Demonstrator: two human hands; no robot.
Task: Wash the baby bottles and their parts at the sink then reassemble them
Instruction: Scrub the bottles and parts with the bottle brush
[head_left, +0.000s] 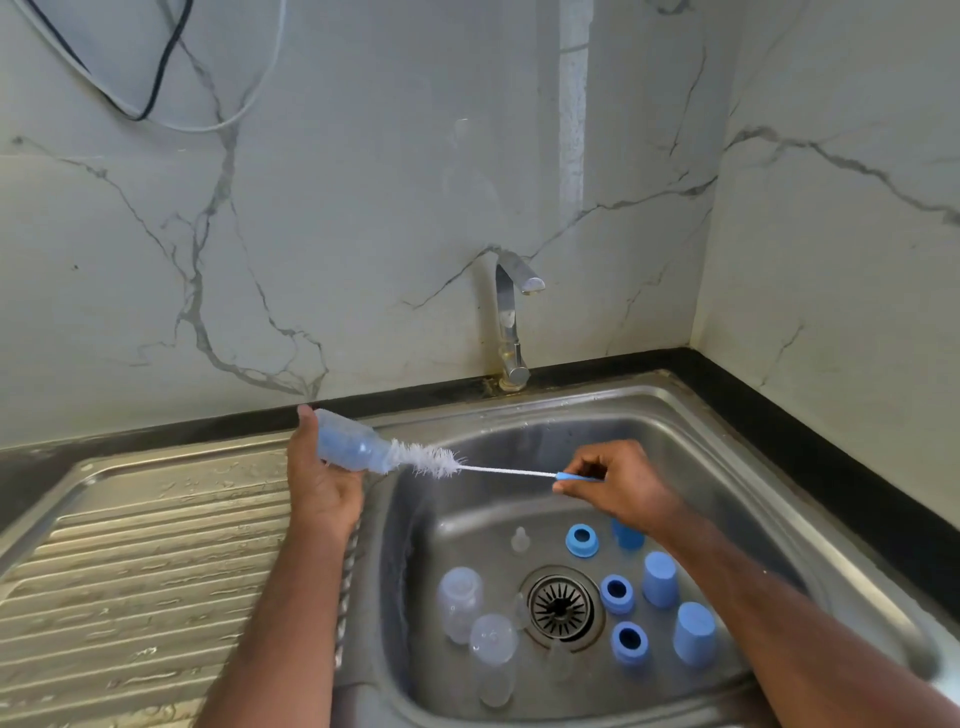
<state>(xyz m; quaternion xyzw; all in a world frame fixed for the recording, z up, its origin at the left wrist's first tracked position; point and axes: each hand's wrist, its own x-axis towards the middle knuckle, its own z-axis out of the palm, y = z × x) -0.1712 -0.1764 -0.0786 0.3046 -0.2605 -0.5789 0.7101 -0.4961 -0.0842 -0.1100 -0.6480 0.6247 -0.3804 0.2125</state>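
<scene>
My left hand (319, 480) grips a translucent bluish baby bottle (350, 444), held sideways above the sink's left rim with its mouth facing right. My right hand (621, 480) pinches the blue handle of a bottle brush (498, 470); its white bristles sit partly inside the bottle's mouth. In the steel sink basin (727, 467) lie two clear bottles (460, 603) (493, 649), three blue collar rings (582, 540), blue caps (660, 579) and a clear teat (519, 540).
A chrome tap (511, 322) stands behind the basin; no water runs. The round drain (561, 608) is in the basin's middle. A ribbed steel draining board (145, 561) lies to the left. Marble walls close off the back and right.
</scene>
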